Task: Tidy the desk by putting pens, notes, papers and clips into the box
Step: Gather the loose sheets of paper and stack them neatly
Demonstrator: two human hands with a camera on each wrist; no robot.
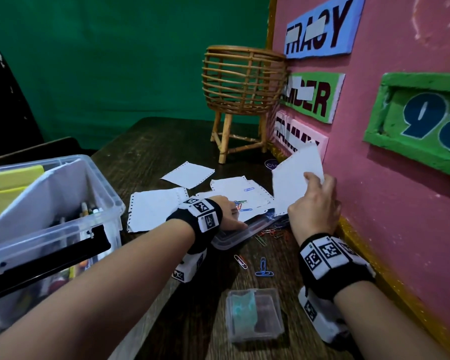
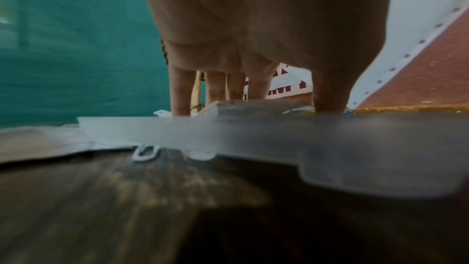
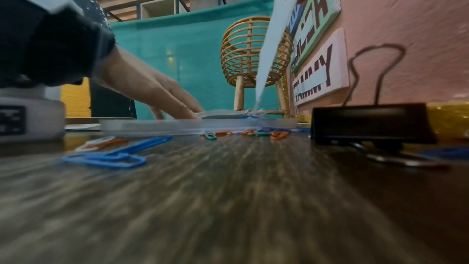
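Fingers of the right hand (image 1: 316,203) pinch a sheet (image 1: 295,178) lifted at three o'clock while the left hand (image 1: 227,213) presses flat on a lid (image 1: 234,236) amid papers (image 1: 153,207), so paper-gathering looks underway, needing carriage to the box (image 1: 50,216) at nine o'clock.

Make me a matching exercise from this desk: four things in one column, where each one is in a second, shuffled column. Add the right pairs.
Things
1. pens
2. sheet of paper
3. binder clip
4. wicker basket

Places
A. standing at the far end of the desk
B. held up by the right hand
C. inside the clear box
D. on the desk beside the pink wall

Pairs: 1-C, 2-B, 3-D, 4-A
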